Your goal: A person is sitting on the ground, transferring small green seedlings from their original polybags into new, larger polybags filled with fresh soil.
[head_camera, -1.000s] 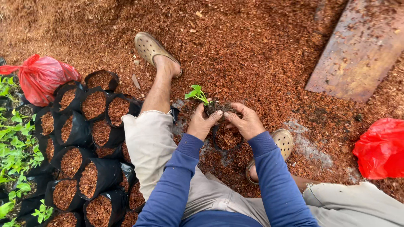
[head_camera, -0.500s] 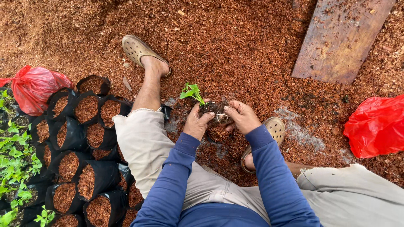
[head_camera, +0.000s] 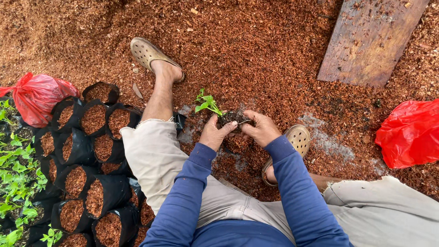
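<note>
Seedling: a small green seedling [head_camera: 206, 103] with a dark clump of soil [head_camera: 230, 118] at its root, just left of the frame's middle, leaves leaning to the upper left.
Left hand: the left hand [head_camera: 216, 133] cups the clump from the left, thumb closed against the soil.
Right hand: the right hand [head_camera: 260, 128] holds the same clump from the right, fingers curled onto it.
Below the hands: a soil-filled black bag [head_camera: 238, 142], partly hidden.
Ground: reddish-brown wood shavings [head_camera: 256, 50] all around.
Feet: tan clogs, one [head_camera: 147, 52] at upper left, one [head_camera: 297, 137] right of the hands.
Left edge: rows of filled black grow bags [head_camera: 93, 120], green seedlings [head_camera: 18, 178], a red plastic bag [head_camera: 34, 96].
Right: another red bag [head_camera: 409, 132]; a wooden board [head_camera: 370, 39] at upper right.
</note>
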